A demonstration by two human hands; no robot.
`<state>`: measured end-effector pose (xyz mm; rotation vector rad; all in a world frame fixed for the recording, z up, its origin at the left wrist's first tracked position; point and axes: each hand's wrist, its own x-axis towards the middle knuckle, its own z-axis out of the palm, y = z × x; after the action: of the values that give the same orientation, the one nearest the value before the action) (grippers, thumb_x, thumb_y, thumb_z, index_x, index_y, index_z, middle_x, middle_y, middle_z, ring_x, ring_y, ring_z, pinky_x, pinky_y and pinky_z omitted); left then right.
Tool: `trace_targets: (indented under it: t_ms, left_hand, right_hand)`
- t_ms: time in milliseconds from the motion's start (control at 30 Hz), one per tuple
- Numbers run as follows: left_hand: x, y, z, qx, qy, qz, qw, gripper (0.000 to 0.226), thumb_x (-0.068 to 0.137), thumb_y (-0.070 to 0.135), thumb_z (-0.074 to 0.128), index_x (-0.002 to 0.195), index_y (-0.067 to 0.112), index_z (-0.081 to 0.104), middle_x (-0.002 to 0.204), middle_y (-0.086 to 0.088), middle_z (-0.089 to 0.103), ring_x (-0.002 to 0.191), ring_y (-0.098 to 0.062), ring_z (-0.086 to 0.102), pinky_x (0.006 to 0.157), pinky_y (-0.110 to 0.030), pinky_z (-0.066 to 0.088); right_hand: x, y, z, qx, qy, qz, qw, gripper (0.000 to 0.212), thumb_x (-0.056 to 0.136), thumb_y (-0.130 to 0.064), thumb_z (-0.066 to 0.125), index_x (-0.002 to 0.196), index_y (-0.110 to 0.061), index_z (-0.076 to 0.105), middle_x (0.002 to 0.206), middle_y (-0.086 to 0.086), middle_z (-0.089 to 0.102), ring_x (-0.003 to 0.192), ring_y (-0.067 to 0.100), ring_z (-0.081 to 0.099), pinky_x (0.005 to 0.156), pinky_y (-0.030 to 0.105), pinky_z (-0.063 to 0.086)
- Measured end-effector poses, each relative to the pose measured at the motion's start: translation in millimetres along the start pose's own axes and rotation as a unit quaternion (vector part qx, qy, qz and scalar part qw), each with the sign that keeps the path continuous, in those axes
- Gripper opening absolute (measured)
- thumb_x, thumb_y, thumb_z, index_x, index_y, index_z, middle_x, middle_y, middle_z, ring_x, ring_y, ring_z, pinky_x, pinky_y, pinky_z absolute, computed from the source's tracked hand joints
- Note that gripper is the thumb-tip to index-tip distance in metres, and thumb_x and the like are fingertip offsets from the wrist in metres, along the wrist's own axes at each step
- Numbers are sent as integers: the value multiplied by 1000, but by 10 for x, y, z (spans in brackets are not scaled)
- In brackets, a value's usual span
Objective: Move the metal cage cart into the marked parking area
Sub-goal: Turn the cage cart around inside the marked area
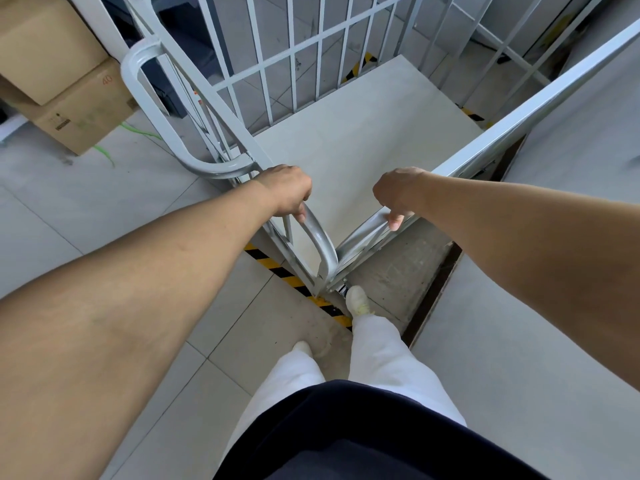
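The grey metal cage cart fills the middle of the head view, its barred walls rising around a pale flat deck. My left hand grips the curved handle on the cart's left side rail. My right hand grips the top rail of the right side wall near the same corner. Yellow-and-black striped floor tape runs under the cart's near corner, and more striped tape shows through the bars at the far side. My right foot is beside the corner caster.
Stacked cardboard boxes stand at the upper left on the tiled floor, with a green cable beside them. A dark recessed strip borders a rough concrete patch at right. A grey wall surface lies at the far right.
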<state>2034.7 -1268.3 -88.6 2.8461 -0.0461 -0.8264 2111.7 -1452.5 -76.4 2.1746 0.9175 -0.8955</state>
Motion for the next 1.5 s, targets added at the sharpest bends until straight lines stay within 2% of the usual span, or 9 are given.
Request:
trace_targets:
  t_ms: [333,467,600,667,800,1067,1300,1400,1500]
  left_hand:
    - [-16,-62,-3,7,13,10,1000,35,81,26,73,61,11,49,58,2,46,75,-26,48,61,-27,32]
    - [-26,-73,6,17,14,11,1000,38,81,25,72,58,11,44,55,0,42,71,-27,46,58,-28,29]
    - [-24,-67,-2,15,14,4,1000,38,82,24,71,58,12,44,56,2,42,72,-26,45,59,-28,29]
    - [-14,-80,13,13,16,2,1000,38,81,23,71,56,14,44,56,3,42,72,-25,46,60,-28,30]
    - [15,-111,54,10,23,1,1000,37,81,24,71,55,17,46,63,3,48,76,-23,48,64,-28,34]
    - [18,-196,50,-2,27,-4,1000,17,83,23,69,83,6,67,91,0,71,94,-26,59,80,-32,47]
    - [15,-236,41,-10,24,-13,1000,20,82,22,70,73,7,62,82,-7,65,90,-30,58,75,-35,46]
    - [-27,-202,-9,2,16,-11,1000,40,83,20,70,56,12,41,60,1,46,73,-27,47,60,-28,33]
    - [-54,-173,-40,3,11,-9,1000,32,84,21,69,64,10,47,64,-3,49,75,-27,47,61,-27,32]
  right_hand:
    - [20,38,-49,-48,3,-55,997,40,81,-49,69,91,-12,58,71,-3,50,88,24,54,75,31,47]
    - [18,57,-50,-61,13,-63,996,46,81,-49,70,69,-10,48,66,-4,46,84,23,51,71,30,45]
    - [-12,86,-57,-70,28,-82,994,41,83,-48,68,82,-12,49,67,-3,44,85,23,49,73,31,44]
    - [-21,88,-54,-70,33,-86,993,42,83,-48,67,78,-11,47,65,-4,42,84,23,48,73,30,43]
    - [-26,91,-29,-69,43,-81,993,50,83,-48,68,60,-15,38,63,-3,41,83,23,49,71,30,43]
    - [-70,50,-30,-38,69,-61,995,47,84,-48,67,62,-12,48,60,-3,43,76,24,51,67,29,42]
    - [-89,19,-92,-5,54,-39,998,47,84,-48,68,108,-8,65,83,1,53,83,25,50,70,31,45]
    - [-99,-39,-126,12,43,-25,999,44,84,-43,70,107,-6,62,68,-1,44,84,25,49,71,33,46]
    - [-80,-110,-112,50,35,8,998,29,85,-34,72,96,-9,60,64,-1,42,83,26,51,74,34,47]
